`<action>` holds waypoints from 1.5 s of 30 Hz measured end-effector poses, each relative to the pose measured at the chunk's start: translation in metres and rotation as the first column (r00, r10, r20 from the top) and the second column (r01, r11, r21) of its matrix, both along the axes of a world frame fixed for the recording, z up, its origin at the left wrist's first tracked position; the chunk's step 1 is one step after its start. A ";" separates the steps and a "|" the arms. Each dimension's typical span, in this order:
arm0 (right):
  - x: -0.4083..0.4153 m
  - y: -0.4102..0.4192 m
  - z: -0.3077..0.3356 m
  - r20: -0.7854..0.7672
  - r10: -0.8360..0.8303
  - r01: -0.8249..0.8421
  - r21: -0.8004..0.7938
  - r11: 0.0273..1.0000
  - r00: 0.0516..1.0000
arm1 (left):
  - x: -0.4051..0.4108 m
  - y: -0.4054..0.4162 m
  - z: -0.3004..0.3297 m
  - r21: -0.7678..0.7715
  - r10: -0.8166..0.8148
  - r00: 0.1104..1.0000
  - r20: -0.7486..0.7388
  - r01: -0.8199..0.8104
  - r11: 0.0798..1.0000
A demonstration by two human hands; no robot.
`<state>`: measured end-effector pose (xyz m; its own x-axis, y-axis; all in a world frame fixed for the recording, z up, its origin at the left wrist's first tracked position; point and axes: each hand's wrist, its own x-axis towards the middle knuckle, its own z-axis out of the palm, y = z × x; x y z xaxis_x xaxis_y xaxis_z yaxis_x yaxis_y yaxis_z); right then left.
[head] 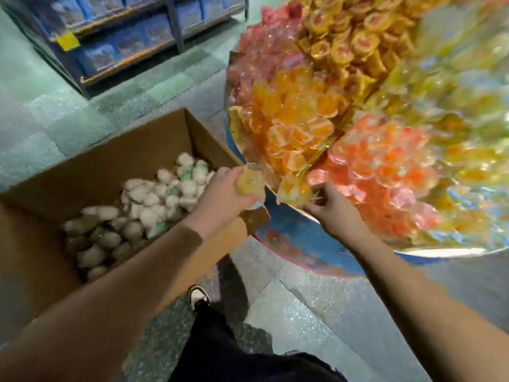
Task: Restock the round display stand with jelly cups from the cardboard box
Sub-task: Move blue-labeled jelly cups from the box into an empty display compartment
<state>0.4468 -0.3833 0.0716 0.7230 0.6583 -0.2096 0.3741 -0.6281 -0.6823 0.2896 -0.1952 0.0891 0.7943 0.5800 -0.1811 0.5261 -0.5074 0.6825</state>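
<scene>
Dark trousers [237, 354] and one shoe [199, 296] stood nearest the lens, on a speckled grey floor [303, 312]. Blue-stocked shelving [132, 37] lined the room well beyond the hands. Below and left of the left hand [220, 199], the cardboard box [104, 166] sat open on the floor, holding pale wrapped jelly cups [143, 205]. The left hand was curled around a yellowish jelly cup [249, 183], held above the box's near corner. Just beside it, the right hand [334, 213] pinched an orange jelly cup [293, 190] at the rim of the round display stand [292, 230]. Beyond both hands, the stand's compartments carried pink, orange, red and yellow cups, blurred toward the right.
</scene>
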 end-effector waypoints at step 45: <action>0.355 -0.309 0.009 0.233 -0.200 0.277 -0.368 0.887 0.952 | 0.422 -0.338 -0.065 -0.091 -0.338 0.940 -0.045 0.333 0.939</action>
<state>0.8020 -0.6926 0.0809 0.8982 0.3524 -0.2628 0.2727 -0.9156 -0.2955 0.7118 -0.5332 0.0236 0.9265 0.2632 -0.2691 0.3758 -0.6059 0.7012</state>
